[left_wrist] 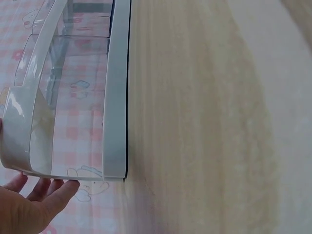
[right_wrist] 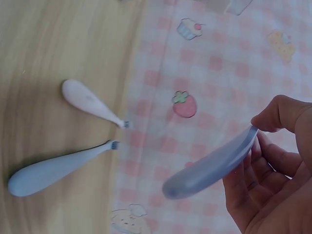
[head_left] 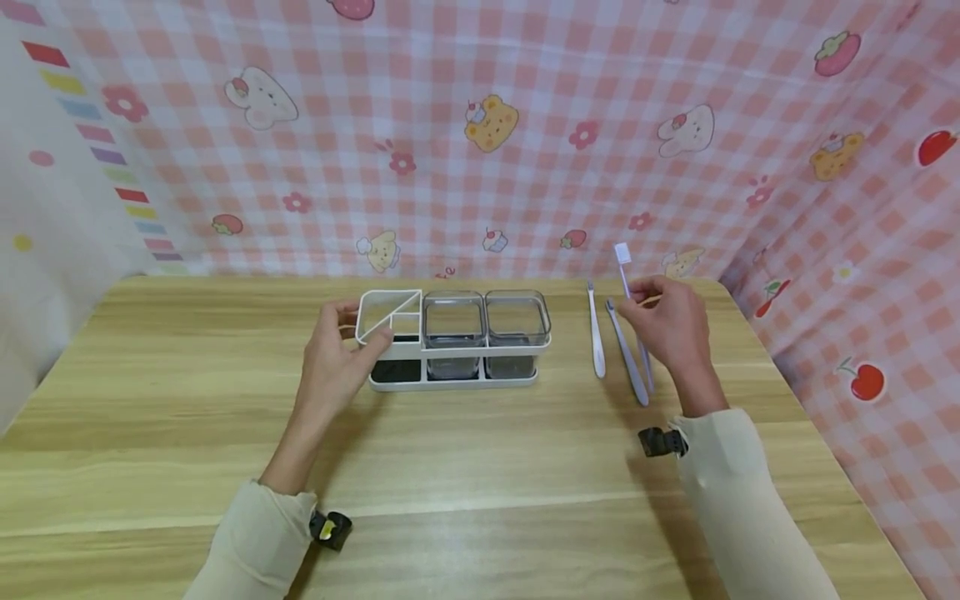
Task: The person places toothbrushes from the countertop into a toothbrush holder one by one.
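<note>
A white rack (head_left: 454, 385) with a divided section at its left end stands on the table. Two clear cups (head_left: 517, 315) sit in its other openings. My left hand (head_left: 330, 358) grips the rack's left end, thumb over the front rim and fingers at the side. In my right hand (head_left: 671, 321), a pale purple toothbrush (right_wrist: 209, 168) is pinched between thumb and fingers, lifted with its head up. Beside it lie a whitish toothbrush (head_left: 596, 342) and a blue-grey toothbrush (head_left: 628, 354), heads toward the back.
The wooden table (head_left: 465, 500) ends at the back against a pink checked cloth (head_left: 420, 125). More of this cloth hangs along the right side. Each sleeve has a black device (head_left: 660, 442) at the wrist.
</note>
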`<state>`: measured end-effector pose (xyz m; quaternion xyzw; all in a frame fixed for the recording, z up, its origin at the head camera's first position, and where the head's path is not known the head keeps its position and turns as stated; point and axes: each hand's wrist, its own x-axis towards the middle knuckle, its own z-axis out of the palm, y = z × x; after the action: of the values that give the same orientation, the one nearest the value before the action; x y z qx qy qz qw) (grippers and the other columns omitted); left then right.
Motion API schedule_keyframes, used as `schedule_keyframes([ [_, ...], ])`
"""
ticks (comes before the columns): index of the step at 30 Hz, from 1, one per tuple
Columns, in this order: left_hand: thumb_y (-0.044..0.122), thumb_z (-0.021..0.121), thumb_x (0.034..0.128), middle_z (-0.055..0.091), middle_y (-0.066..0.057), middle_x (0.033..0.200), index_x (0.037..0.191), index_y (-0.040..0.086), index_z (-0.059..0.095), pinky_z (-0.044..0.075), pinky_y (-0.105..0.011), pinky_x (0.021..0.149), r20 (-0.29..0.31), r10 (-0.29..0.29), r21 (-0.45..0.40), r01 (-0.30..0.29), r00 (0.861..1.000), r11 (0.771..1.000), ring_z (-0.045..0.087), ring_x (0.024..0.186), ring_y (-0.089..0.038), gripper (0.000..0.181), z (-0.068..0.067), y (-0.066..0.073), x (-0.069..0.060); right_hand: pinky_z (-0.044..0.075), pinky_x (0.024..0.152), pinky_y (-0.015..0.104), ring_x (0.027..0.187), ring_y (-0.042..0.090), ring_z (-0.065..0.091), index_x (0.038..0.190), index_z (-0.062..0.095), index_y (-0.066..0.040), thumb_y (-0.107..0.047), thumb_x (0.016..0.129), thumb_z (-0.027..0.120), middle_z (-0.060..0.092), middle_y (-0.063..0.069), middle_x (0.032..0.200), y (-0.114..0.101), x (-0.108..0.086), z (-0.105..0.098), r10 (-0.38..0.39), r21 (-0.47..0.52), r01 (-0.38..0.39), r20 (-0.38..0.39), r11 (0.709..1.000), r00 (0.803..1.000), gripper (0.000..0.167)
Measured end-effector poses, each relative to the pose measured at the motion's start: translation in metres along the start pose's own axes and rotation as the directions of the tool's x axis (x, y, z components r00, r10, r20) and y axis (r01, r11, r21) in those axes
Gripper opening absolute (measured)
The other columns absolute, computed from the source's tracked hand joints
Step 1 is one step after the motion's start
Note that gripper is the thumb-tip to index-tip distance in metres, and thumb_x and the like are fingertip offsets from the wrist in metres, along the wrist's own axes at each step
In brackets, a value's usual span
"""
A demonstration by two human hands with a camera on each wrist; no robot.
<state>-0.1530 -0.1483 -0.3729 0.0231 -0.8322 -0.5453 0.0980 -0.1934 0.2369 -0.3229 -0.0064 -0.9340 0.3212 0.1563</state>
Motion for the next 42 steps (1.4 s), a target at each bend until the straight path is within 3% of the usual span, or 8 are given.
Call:
schedule_keyframes([
  [15, 0.026, 0.069, 0.0922, 0.054, -0.019, 0.128, 0.139, -0.001, 0.044, 0.048, -0.045, 0.097, -0.005, -0.009, -0.006, 0.009, 1.0, 1.0, 0.051, 0.117, -0.031, 0.06, 0.0, 0.001, 0.001, 0.043, 0.059, 0.015, 0.082, 0.024, 0.067, 0.105, 0.073, 0.002, -0.008, 0.086, 0.058, 0.07, 0.013, 0.093, -0.046, -0.008, -0.011, -0.124, 0.08, 0.13, -0.074, 0.988, 0.99, 0.026],
  [30, 0.026, 0.07, 0.0913, 0.055, -0.02, 0.127, 0.138, -0.002, 0.044, 0.048, -0.044, 0.095, -0.003, -0.005, -0.004, 0.005, 1.0, 1.0, 0.052, 0.117, -0.031, 0.06, 0.001, 0.001, 0.001, 0.042, 0.06, 0.018, 0.08, 0.025, 0.065, 0.102, 0.072, 0.002, -0.003, 0.085, 0.063, 0.069, 0.013, 0.09, -0.068, -0.011, -0.009, -0.229, 0.115, 0.243, -0.116, 0.963, 0.966, 0.02],
  [42, 0.025, 0.07, 0.0918, 0.055, -0.02, 0.126, 0.138, -0.002, 0.044, 0.048, -0.043, 0.096, 0.0, -0.012, -0.013, 0.012, 1.0, 1.0, 0.051, 0.117, -0.031, 0.06, 0.0, 0.002, -0.003, 0.041, 0.055, 0.017, 0.08, 0.024, 0.064, 0.102, 0.071, 0.004, 0.002, 0.083, 0.064, 0.069, 0.013, 0.093, -0.094, -0.016, -0.003, -0.28, 0.167, 0.292, -0.092, 0.942, 0.956, 0.02],
])
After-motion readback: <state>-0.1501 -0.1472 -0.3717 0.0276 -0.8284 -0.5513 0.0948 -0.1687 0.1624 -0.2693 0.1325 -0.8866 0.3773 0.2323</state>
